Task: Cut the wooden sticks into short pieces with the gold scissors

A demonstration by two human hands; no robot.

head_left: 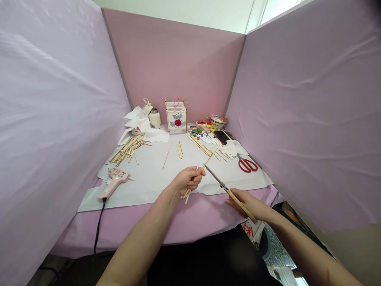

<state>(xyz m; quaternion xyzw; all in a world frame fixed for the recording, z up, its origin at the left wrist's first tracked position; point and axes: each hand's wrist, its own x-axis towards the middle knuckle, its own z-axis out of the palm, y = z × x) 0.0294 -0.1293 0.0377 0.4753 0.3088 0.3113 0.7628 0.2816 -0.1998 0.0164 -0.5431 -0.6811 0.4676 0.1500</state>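
Observation:
Near the front middle of the table, my left hand [189,180] is closed around thin wooden sticks [212,156]. One long stick slants up to the right from the fingers, and short ends poke out below the palm. My right hand [242,203] grips the yellow handles of long metal cutters [218,180]. Their tip points up and left, close to the long stick just beside my left fingers; whether the blades touch it, I cannot tell.
A pink glue gun [114,184] with a black cord lies at left, below a pile of sticks [127,150]. Red-handled scissors [247,164] lie at right. A flower-decorated lantern [177,120] stands at the back, with a jar [154,118] and a bowl [218,124].

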